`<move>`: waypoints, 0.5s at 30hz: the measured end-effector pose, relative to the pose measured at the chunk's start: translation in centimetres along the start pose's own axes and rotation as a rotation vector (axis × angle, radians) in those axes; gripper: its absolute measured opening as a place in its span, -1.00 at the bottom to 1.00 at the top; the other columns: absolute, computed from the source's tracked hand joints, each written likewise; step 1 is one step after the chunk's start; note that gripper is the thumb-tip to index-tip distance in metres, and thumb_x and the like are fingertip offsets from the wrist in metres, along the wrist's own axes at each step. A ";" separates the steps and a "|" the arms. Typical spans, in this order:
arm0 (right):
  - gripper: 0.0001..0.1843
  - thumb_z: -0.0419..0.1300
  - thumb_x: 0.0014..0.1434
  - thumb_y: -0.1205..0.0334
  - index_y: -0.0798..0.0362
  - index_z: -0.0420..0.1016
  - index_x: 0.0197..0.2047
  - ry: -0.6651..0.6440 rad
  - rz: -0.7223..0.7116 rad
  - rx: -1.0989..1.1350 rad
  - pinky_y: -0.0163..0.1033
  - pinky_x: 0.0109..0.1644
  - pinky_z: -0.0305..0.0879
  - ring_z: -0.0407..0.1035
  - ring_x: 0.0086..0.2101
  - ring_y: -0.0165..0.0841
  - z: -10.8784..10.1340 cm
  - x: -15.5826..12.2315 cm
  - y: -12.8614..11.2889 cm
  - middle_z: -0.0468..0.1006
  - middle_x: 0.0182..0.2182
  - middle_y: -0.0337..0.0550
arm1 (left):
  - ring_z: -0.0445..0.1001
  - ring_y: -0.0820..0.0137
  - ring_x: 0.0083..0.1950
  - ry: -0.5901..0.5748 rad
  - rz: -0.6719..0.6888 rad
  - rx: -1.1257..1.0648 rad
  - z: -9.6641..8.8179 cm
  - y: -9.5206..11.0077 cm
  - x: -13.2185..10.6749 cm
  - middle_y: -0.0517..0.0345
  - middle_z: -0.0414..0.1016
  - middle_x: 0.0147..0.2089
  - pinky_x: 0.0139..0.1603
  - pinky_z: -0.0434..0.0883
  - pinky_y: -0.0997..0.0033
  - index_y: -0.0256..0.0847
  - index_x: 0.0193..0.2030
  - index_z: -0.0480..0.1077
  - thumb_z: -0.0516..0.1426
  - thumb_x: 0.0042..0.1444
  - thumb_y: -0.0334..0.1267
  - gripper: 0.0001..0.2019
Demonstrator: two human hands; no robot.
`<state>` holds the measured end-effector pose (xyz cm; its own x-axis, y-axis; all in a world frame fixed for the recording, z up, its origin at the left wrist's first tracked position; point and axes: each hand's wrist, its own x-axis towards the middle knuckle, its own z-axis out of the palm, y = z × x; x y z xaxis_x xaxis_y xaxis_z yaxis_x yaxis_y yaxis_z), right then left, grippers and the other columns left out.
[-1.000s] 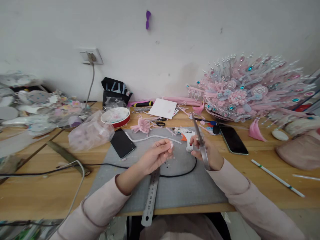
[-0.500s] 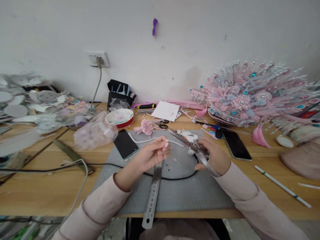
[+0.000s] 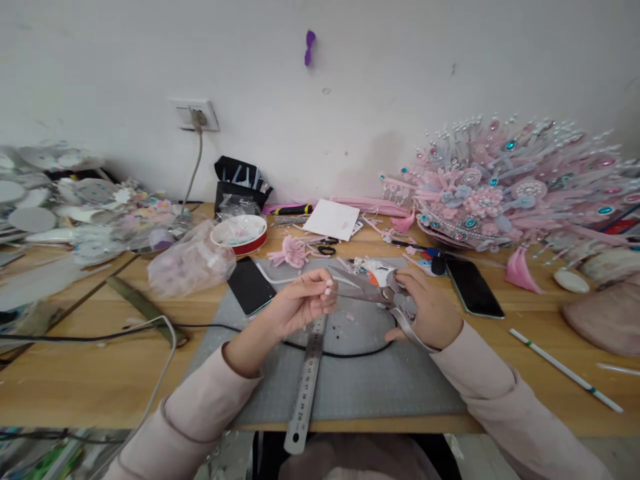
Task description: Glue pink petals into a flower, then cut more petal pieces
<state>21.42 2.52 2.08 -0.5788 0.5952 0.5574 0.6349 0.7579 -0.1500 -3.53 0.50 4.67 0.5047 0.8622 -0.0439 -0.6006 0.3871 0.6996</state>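
Observation:
My left hand (image 3: 303, 305) is closed in a pinch over the grey cutting mat (image 3: 350, 380), holding a small pink piece I cannot make out. My right hand (image 3: 427, 308) grips large metal scissors (image 3: 373, 293), whose blades point left and reach the left fingertips. A steel ruler (image 3: 306, 387) lies on the mat below the left hand. A white and orange glue gun (image 3: 376, 272) rests just behind the scissors, with its black cord (image 3: 345, 351) curving across the mat.
A dark phone (image 3: 250, 285) lies at the mat's left corner, another phone (image 3: 471, 287) to the right. A pink beaded headdress (image 3: 505, 187) fills the back right. A red-rimmed bowl (image 3: 240, 233), plastic bag (image 3: 187, 263), pink flower (image 3: 290, 252) and white stick (image 3: 565, 370) lie around.
The scissors swung down from pointing upward to pointing left, and their blades came up to the left fingertips. My left hand stayed pinched in about the same place.

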 end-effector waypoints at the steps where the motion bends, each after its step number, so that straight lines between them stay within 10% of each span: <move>1: -0.21 0.22 -0.17 -0.21 0.23 0.24 -0.03 0.004 0.000 -0.014 -0.01 -0.14 0.32 0.34 -0.14 -0.04 -0.1 0.0 0.0 0.38 -0.14 0.22 | 0.14 0.67 -0.62 0.015 -0.006 -0.004 0.1 0.1 0.0 0.26 0.24 -0.59 -0.54 0.23 0.62 -0.33 -0.55 0.35 0.24 -0.18 -0.43 -0.88; 15: -0.40 0.24 -0.16 -0.15 0.15 0.30 -0.18 0.022 -0.028 -0.078 -0.10 -0.21 0.31 0.37 -0.26 -0.14 -0.6 0.1 0.0 0.42 -0.24 0.11 | 0.04 0.73 -0.71 -0.020 -0.174 0.015 -0.3 -0.1 -0.3 0.24 0.32 -0.61 -0.61 0.13 0.62 -0.37 -0.52 0.37 0.21 -0.23 -0.49 -0.91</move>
<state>21.72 2.41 2.64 -0.5865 0.5674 0.5780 0.6571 0.7506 -0.0701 -3.77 0.30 4.37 0.6127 0.7757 -0.1516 -0.4938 0.5254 0.6929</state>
